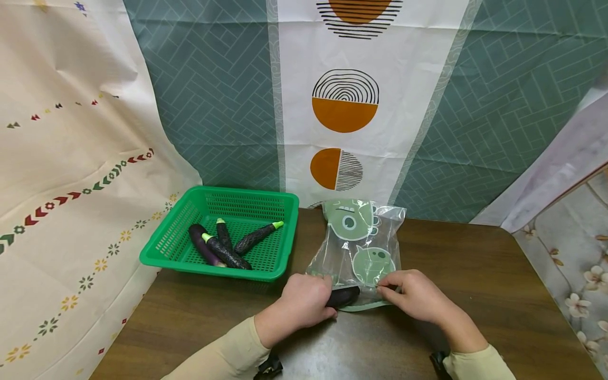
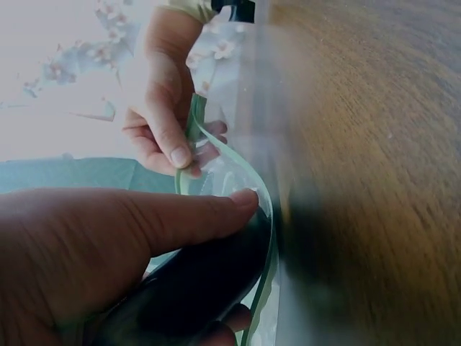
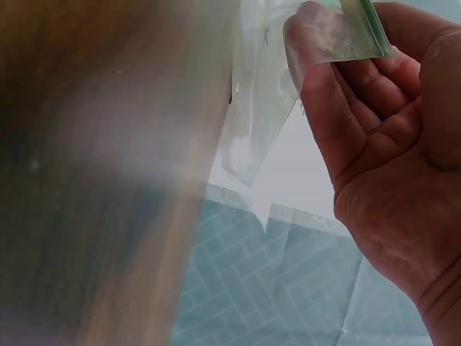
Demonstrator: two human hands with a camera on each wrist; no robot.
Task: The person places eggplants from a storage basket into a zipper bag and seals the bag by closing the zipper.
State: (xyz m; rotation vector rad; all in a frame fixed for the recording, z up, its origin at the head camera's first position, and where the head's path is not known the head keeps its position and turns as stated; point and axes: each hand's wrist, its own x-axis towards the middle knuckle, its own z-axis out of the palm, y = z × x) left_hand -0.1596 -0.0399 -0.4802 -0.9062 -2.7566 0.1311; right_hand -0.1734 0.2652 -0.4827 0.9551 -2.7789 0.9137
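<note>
A clear zip bag with green cartoon monster prints lies on the table, its green-edged mouth facing me. My left hand grips a dark eggplant, whose end is at the bag's opening. In the left wrist view the eggplant lies under my thumb, and its tip sits inside the parted green zip edge. My right hand pinches the right side of the bag's mouth between thumb and fingers. The bag's corner shows between those fingers in the right wrist view.
To the left stands a green plastic basket with several dark eggplants in it. Behind the brown wooden table hangs a patterned cloth. A cream cloth borders the left side.
</note>
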